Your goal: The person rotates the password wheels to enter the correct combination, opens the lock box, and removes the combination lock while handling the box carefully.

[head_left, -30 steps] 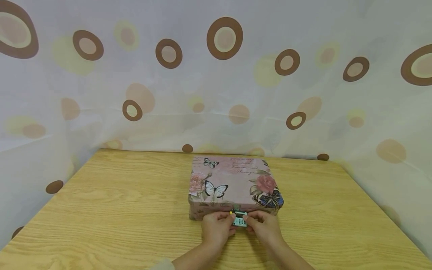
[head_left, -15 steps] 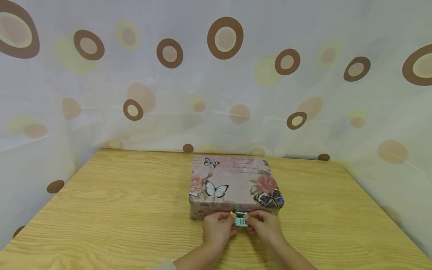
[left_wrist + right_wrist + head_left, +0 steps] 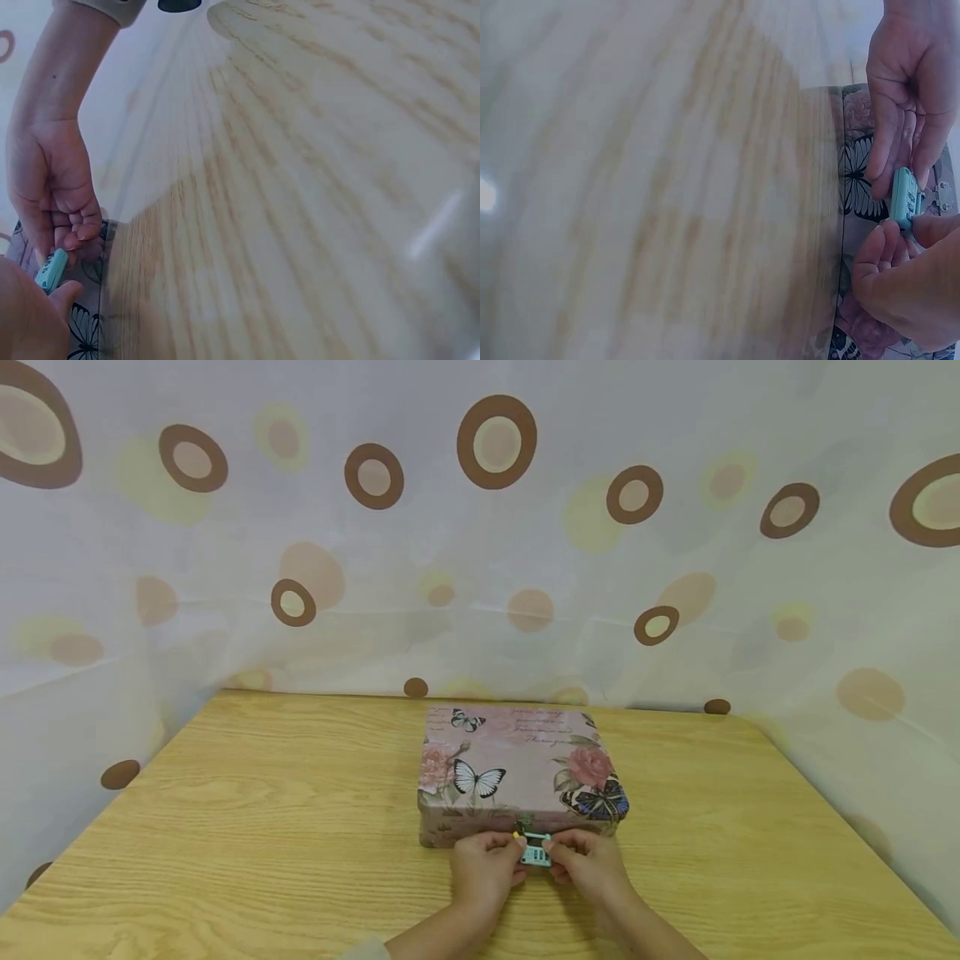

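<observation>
A small light-teal combination padlock with number dials is at the front of a pink tin box decorated with butterflies and roses. My left hand pinches the padlock's left side between thumb and fingers. On its right side, my right hand pinches it the same way. Just above the lock, a metal clasp sits on the box front, and the shackle bar runs close to it. Whether the shackle passes through the clasp I cannot tell. A small yellow spot shows by my left thumb. Fingertips hide the lock's ends.
The box rests, lid down, near the back of a light wood-grain table. A pale curtain with brown and yellow circles hangs behind the table and along both sides.
Both hands keep their grip on the padlock. The lock has shifted very slightly to the right relative to the box, which stays put.
</observation>
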Tool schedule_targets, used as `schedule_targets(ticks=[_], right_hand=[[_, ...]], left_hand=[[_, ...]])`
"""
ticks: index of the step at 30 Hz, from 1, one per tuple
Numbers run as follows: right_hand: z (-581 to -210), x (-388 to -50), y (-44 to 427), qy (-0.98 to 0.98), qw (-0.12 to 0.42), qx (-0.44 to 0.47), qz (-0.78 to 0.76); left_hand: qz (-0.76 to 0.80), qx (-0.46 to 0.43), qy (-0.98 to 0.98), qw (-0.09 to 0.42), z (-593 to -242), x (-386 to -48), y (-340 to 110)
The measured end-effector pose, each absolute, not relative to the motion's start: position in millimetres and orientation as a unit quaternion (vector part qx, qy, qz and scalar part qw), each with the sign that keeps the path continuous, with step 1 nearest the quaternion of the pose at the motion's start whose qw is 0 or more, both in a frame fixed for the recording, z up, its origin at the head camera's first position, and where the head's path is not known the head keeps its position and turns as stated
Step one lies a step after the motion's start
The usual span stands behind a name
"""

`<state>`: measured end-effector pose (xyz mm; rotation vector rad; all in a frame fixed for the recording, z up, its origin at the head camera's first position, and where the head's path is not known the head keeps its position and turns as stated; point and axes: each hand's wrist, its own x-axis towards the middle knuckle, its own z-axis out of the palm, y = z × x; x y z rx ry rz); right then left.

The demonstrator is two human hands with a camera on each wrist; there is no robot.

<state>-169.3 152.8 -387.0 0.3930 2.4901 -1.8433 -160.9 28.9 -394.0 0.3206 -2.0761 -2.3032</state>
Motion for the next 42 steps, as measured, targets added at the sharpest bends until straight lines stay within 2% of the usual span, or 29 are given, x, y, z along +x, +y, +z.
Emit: schedule_targets(ticks=[12,32,42], right_hand=[[-386.2,-161.7,161.0,0.821,0.013,0.119,-0.559],[-383.8,-147.3,204.0,0.833,0.02,0.137,-0.535],[-379.9,-143.7,224.7,0.827,0.021,0.158,-0.539]], left_hand=[[-0.712,0.073,-0.698,-0.014,-397.0,-157.4,30.7],[-0.688,0.011,-0.722,-0.074,-394.4,-157.5,66.0],[-0.707,-0.032,-0.704,-0.061,-393.6,-156.5,86.5]])
